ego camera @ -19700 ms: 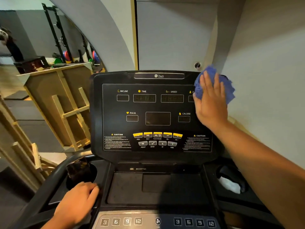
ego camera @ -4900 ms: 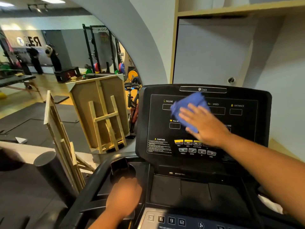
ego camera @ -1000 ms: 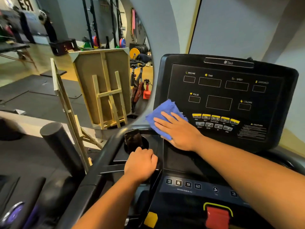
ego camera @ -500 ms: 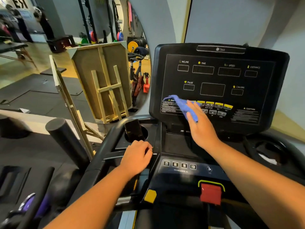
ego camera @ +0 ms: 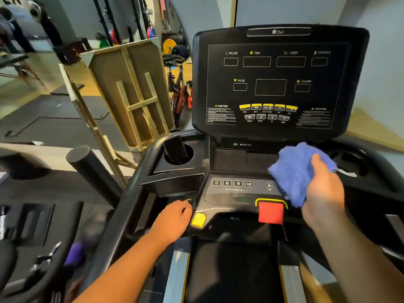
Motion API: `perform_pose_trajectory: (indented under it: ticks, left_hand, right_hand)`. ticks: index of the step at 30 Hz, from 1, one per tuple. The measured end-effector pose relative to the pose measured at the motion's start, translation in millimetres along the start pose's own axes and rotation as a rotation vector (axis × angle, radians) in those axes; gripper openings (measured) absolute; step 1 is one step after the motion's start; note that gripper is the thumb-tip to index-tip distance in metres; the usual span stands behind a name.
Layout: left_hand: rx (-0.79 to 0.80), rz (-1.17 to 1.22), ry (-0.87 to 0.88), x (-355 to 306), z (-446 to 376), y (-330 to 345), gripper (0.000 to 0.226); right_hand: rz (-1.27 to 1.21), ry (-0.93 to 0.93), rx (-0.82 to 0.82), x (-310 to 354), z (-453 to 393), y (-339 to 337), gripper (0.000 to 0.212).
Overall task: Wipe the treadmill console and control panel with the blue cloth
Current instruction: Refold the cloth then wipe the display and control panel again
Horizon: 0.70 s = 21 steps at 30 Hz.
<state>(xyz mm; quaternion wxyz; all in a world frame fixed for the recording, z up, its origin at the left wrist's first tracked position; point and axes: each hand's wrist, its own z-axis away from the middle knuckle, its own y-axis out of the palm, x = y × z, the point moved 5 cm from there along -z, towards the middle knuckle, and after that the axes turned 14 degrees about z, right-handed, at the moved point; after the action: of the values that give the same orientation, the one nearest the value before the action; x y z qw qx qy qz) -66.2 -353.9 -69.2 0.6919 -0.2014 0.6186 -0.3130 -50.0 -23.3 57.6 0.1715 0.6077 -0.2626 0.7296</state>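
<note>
Right hand [ego camera: 323, 191] grasps bunched blue cloth [ego camera: 295, 171] over right end of control panel [ego camera: 236, 191]; unwiped button row runs leftward from it. Left hand [ego camera: 175, 217] rests curled on panel's left edge. Console [ego camera: 279, 84] upright behind

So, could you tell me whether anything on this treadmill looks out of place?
Yes: a dark flat object stands tilted in the left round cup holder, and something white lies in the right cup holder. No damage shows.
</note>
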Motion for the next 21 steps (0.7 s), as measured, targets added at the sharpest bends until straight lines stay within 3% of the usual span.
perform_pose_trajectory:
  ticks: [2,5,7,9,11,15,17,21]
  left_hand:
    - [0.045,-0.098,-0.082,2,0,2,0.038]
    - [0.066,-0.186,-0.104,2,0,4,0.045]
    - [0.060,-0.176,-0.114,2,-2,4,0.046]
    - [0.054,-0.170,-0.115,2,-2,4,0.046]
    - [0.050,-0.162,-0.101,1,0,3,0.045]
    - [0.022,-0.134,-0.094,1,0,2,0.044]
    - [0.020,-0.092,-0.125,1,0,3,0.045]
    - [0.023,-0.077,-0.159,3,0,5,0.046]
  right_hand:
    - [0.159,-0.236,-0.027,14,8,3,0.025]
    - [0.588,-0.563,0.121,7,26,44,0.029]
    - [0.897,-0.688,0.296,-29,40,83,0.051]
    - [1.242,-0.798,0.292,-74,51,113,0.066]
    - [1.357,-0.948,0.312,-92,70,134,0.067]
    - [1.325,-1.269,0.412,-91,83,127,0.071]
    - [1.276,-1.247,0.376,-93,63,96,0.069]
    - [1.185,-0.956,0.196,-91,29,51,0.061]
